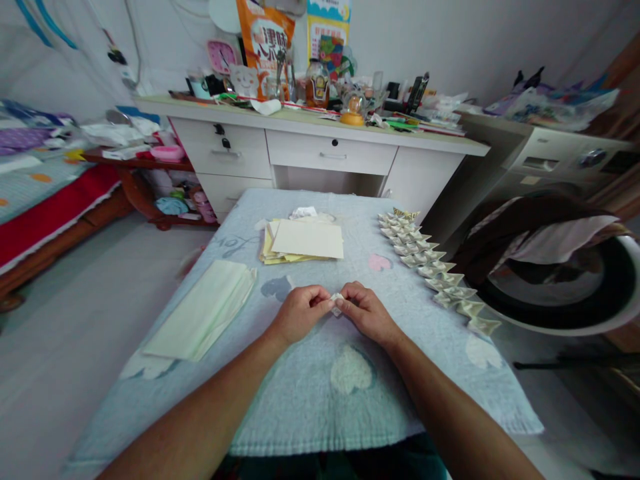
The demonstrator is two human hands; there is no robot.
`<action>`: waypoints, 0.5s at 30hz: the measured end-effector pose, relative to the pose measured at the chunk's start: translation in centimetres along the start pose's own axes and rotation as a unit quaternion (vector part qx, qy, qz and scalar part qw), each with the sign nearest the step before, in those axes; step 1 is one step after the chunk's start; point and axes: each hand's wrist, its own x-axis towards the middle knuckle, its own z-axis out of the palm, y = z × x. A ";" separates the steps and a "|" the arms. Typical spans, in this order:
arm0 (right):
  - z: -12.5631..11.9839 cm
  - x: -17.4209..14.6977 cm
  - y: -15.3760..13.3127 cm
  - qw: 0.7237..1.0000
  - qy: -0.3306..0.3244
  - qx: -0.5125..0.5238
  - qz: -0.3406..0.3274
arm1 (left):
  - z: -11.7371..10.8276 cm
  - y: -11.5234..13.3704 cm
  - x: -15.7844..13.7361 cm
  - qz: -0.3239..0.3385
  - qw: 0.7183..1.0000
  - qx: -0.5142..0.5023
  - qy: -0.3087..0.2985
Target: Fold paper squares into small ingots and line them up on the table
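Between my two hands, above the middle of the cloth-covered table (pixel 295 407), is a small folded piece of white paper (pixel 337 305). My left hand (pixel 306 310) pinches its left side with thumb and forefinger. On the other side, the thumb and fingers of my right hand (pixel 367 310) close on it too. Fingers cover much of the paper, so its full shape is hidden. Beyond my hands lies a stack of cream and yellow paper sheets (pixel 307 239). A pile of long pale green paper (pixel 200 310) rests at the left.
A row of folded paper pieces (pixel 420 257) with pointed ends runs along the table's right side. Crumpled white paper (pixel 303 212) lies behind the stack. A cluttered desk (pixel 330 150) stands at the back, and a washing machine (pixel 545 167) with its door open is at the right.
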 end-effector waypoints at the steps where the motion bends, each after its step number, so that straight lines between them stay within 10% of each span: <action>1: 0.0 0.0 0.0 1.000 -0.002 -0.002 -0.001 | 0.0 0.0 0.0 -0.001 1.000 -0.006 0.001; 15: 0.0 0.0 0.4 1.000 -0.021 0.021 0.005 | 0.0 0.2 0.0 0.006 1.000 -0.024 -0.007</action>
